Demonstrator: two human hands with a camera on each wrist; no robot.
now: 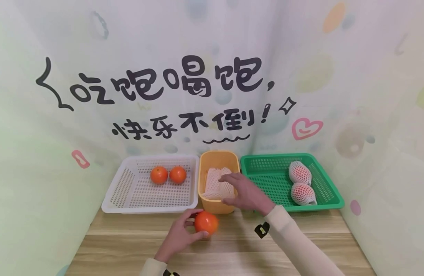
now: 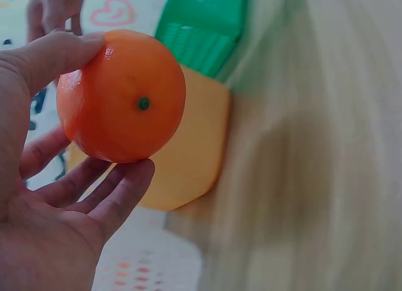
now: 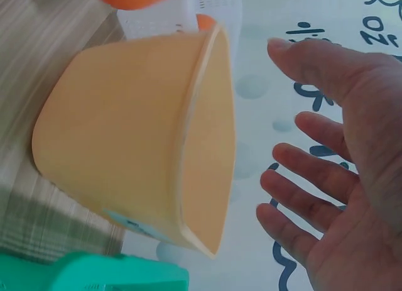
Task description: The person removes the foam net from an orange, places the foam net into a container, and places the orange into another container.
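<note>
My left hand [image 1: 180, 234] grips an orange [image 1: 206, 224] between thumb and fingers, over the front of the table. Its small green stem spot [image 2: 144, 103] shows in the left wrist view. My right hand [image 1: 244, 191] is over the right side of a yellow bin [image 1: 216, 207], fingers spread and nothing held. White foam fruit nets [image 1: 214, 180] lie inside that bin, partly hidden by the right hand in the head view. In the right wrist view the right hand [image 3: 339, 171] stands apart from the bin's rim [image 3: 201, 83].
Left of the bin, a white basket [image 1: 120, 209] holds two oranges [image 1: 168, 175]. A green basket [image 1: 267, 209] stands to its right, with two net-wrapped reddish fruits [image 1: 301, 183] at its right side. Behind them rises a printed cloth backdrop [image 1: 212, 38]. The wooden table [image 1: 136, 234] stretches in front.
</note>
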